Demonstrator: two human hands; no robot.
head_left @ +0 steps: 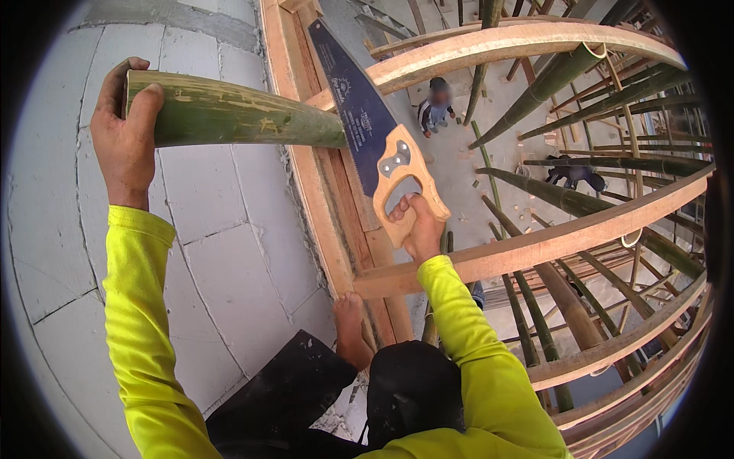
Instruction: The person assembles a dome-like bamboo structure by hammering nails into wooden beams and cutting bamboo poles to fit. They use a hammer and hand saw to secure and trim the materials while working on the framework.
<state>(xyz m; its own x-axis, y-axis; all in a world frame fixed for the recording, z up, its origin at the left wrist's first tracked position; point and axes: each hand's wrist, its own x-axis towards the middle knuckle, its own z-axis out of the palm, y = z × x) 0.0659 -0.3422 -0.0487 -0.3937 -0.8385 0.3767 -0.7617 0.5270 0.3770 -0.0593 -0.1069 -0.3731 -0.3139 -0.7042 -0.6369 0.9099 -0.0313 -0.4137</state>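
Observation:
A thick green bamboo pole [245,116] reaches from the left toward the middle of the head view. My left hand [128,126] is closed round its left end, with the thumb on top. In my right hand [417,226] is the wooden handle of a handsaw [359,107] with a dark blue blade. The blade's toothed edge lies against the right end of the bamboo; whether it has cut in cannot be made out. Beneath the saw and the bamboo runs a timber beam [327,206] along the wall edge.
A light grey block wall [206,268] lies to the left; my bare foot [350,329] rests at its edge. On the right, wooden joists [527,249] span a deep drop, with many bamboo props [569,195] below. Two people [437,107] are on the floor far beneath.

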